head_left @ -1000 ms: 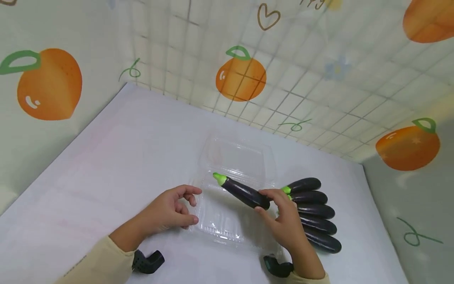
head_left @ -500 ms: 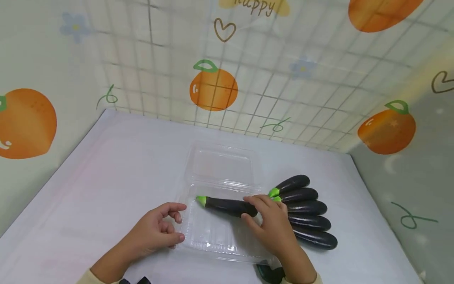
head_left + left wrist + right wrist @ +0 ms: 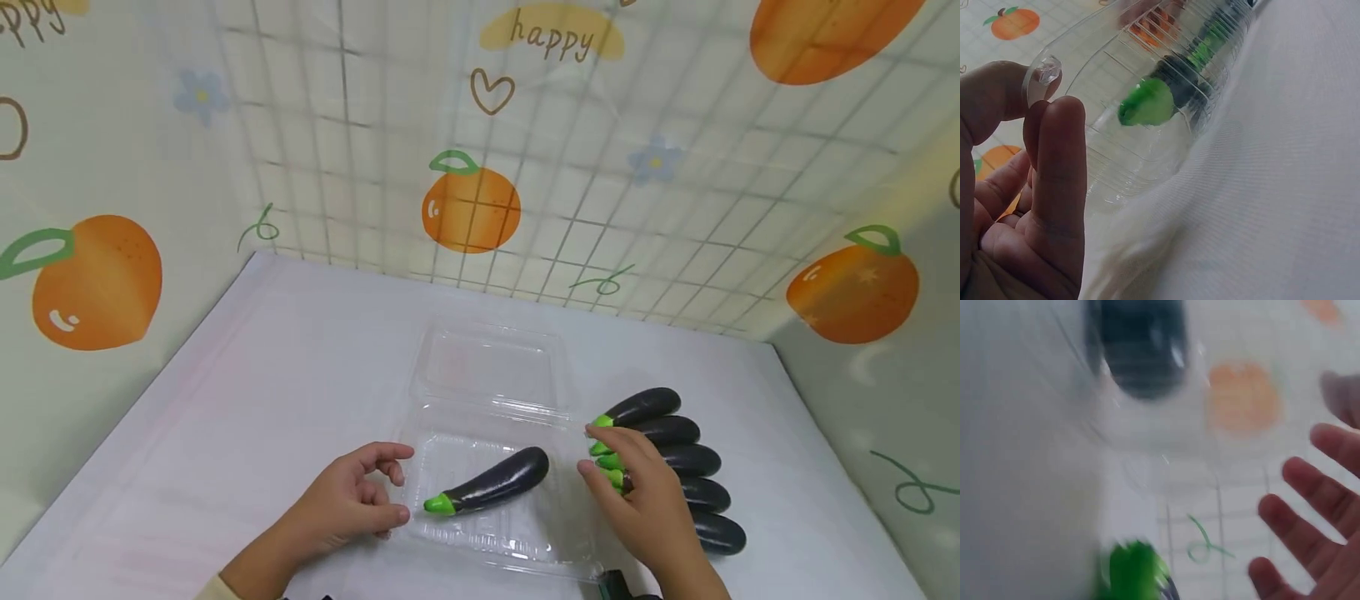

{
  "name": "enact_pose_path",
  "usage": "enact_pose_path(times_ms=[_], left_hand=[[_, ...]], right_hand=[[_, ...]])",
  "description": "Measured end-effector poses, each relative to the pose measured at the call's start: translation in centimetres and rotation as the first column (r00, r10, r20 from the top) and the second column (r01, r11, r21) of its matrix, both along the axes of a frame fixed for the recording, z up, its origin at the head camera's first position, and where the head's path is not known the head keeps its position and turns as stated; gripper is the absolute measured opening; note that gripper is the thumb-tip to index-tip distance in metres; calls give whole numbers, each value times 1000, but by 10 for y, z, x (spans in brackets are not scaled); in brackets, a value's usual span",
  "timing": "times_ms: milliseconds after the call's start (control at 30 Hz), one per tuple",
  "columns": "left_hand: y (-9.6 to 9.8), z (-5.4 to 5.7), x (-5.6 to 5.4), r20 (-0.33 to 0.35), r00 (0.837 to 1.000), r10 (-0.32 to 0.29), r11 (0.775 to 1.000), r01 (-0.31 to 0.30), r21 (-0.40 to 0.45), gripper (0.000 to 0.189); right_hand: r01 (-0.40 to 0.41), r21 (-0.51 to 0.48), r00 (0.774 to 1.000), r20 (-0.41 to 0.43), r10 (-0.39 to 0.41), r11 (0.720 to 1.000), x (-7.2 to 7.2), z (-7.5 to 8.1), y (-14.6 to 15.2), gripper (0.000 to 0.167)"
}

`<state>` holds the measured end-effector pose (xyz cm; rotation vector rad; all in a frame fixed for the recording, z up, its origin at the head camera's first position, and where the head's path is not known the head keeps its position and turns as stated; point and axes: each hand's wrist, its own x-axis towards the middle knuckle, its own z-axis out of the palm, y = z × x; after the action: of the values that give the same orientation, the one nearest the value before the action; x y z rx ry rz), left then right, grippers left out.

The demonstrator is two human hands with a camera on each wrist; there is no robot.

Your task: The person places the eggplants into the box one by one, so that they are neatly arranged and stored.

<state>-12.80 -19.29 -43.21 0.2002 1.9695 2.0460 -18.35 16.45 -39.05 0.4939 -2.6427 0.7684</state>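
A glossy dark eggplant (image 3: 498, 482) with a green cap lies slanted in the base of a clear plastic clamshell box (image 3: 551, 546). My left hand (image 3: 341, 504) is at the box's left edge, its thumb and index fingertips apart along the rim. In the left wrist view, those fingers (image 3: 1063, 144) overlap the box's clear corner (image 3: 1049, 70), and the eggplant's green cap (image 3: 1146, 102) shows through the plastic. My right hand (image 3: 648, 500) is beside the box's right edge, fingers spread and holding nothing, partly covering several more eggplants (image 3: 693, 461).
The box's lid (image 3: 487, 367) lies flipped back behind the base. A white cloth-covered table (image 3: 300, 367) spreads around it. Fabric walls with printed oranges (image 3: 471, 210) stand at the back and sides. A black wrist device (image 3: 615, 585) sits below my right hand.
My right hand lowered the eggplant into the box, let it go and moved right toward the other eggplants. The eggplant's rounded end now points up and right. My left hand stays at the box.
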Motion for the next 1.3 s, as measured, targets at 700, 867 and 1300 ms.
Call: enact_pose_path(times_ms=[700, 867, 1300], left_hand=[[2, -2, 1, -26, 1000, 10, 1000, -9, 9, 70], [1, -1, 1, -22, 1000, 8, 1000, -8, -2, 70], [3, 0, -2, -8, 1000, 9, 1000, -9, -28, 70]], right_hand=[[132, 163, 930, 321, -179, 978, 20, -12, 105, 83], [116, 227, 919, 344, -191, 967, 21, -19, 112, 82], [61, 261, 980, 169, -108, 963, 22, -25, 119, 49]])
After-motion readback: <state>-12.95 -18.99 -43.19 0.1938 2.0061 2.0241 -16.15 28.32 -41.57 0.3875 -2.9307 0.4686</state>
